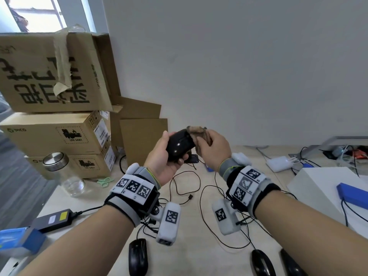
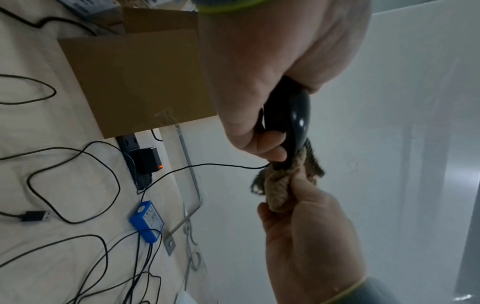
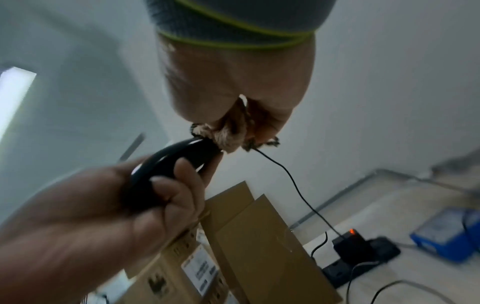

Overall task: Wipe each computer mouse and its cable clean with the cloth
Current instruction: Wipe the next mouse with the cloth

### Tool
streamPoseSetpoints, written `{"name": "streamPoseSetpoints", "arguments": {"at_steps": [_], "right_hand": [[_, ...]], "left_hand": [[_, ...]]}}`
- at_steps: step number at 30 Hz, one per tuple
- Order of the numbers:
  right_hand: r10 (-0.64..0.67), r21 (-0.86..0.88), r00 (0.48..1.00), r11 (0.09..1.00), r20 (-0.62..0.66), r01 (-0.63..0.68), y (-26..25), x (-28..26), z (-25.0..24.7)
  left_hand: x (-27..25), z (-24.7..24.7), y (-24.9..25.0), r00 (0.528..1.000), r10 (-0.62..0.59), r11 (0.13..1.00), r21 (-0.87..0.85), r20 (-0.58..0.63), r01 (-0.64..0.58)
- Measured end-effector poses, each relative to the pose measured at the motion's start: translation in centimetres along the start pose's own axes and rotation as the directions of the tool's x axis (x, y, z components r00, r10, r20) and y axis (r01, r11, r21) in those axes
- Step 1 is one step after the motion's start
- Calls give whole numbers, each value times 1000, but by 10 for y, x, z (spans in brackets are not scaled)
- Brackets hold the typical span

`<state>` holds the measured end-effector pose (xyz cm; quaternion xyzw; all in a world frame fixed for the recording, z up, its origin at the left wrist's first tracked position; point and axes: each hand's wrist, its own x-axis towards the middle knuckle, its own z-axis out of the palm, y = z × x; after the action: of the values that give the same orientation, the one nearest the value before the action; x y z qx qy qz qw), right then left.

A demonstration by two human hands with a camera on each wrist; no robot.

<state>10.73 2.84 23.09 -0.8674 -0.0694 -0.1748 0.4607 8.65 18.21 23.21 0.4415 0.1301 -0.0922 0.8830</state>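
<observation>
My left hand [image 1: 168, 158] grips a glossy black mouse [image 1: 179, 145] in the air above the table, fingers curled round its underside [image 3: 166, 170]. My right hand [image 1: 211, 148] pinches a bunched brown cloth [image 1: 199, 133] against the mouse's front end [image 2: 298, 121]. The cloth [image 2: 280, 185] covers the spot where the thin black cable [image 2: 202, 165] leaves the mouse. That cable [image 3: 293, 179] hangs down toward the table. Three more black mice lie at the near edge: one [image 1: 138, 255] on the left, two [image 1: 262, 262] [image 1: 290, 263] on the right.
Stacked cardboard boxes [image 1: 53, 124] fill the left back. A glass jar with a metal lid [image 1: 59, 172] and green scissors [image 1: 104, 181] sit beside them. Loose cables [image 1: 185, 188] cross the table [image 1: 201, 259]. A power brick [image 1: 53, 220], a white charger [image 1: 279, 163] and a white box [image 1: 322, 184] lie around.
</observation>
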Motion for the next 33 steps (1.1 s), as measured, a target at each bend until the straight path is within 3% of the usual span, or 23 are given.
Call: {"name": "streamPoseSetpoints", "arguments": {"at_steps": [2,5,7,9,11,12,14,15,18,21,24,27,28,29,31,33], "right_hand": [[62,5,998,998,-14,-62,-1,-1,3],[-174,-161,984,973,-26,167,-7,-15,9],[-301,-174,953,941,-47,289,-10,-24,13],[-323,-143,945,939,-45,314,-9,-24,11],[-200,-128,980,972,-7,198,-5,-12,7],[-74,-131,997,989,-11,72,0,-2,4],[184,-73,982,980,-51,-187,9,15,-4],[256,8,964,967,-77,-256,10,18,-8],[249,159,958,961,-141,-226,3,17,-14],[135,149,979,982,-150,-113,-14,8,-9],[-140,-20,987,990,-79,139,-27,-12,9],[-435,-87,899,895,53,438,-36,-33,20],[-444,-107,893,886,78,450,-37,-34,18],[-407,-129,910,901,83,415,-33,-30,15],[-219,-165,974,960,63,227,-25,-16,4],[-6,-192,999,981,46,15,-19,-4,-7]], "left_hand": [[-3,4,0,1000,20,1000,9,14,-20],[-2,9,-1,998,61,998,-4,3,-61],[-3,11,-2,996,86,996,20,2,-86],[-6,12,-4,996,89,995,45,12,-89],[-12,11,-5,994,94,992,84,50,-98],[-15,10,-5,992,99,989,101,84,-108],[-20,6,-3,982,120,980,142,144,-141],[-21,3,-2,977,135,971,174,165,-164],[-19,-3,2,971,179,929,297,159,-220],[-21,-6,-1,957,247,822,490,154,-291],[-24,-2,-5,924,355,705,608,141,-364],[-22,-1,-4,861,467,395,823,203,-408],[-23,-2,-3,854,470,335,850,223,-407],[-24,-3,-2,856,462,329,851,232,-408],[-23,-10,-2,856,457,354,833,243,-426],[-22,-15,-2,852,453,284,864,263,-417]]}}
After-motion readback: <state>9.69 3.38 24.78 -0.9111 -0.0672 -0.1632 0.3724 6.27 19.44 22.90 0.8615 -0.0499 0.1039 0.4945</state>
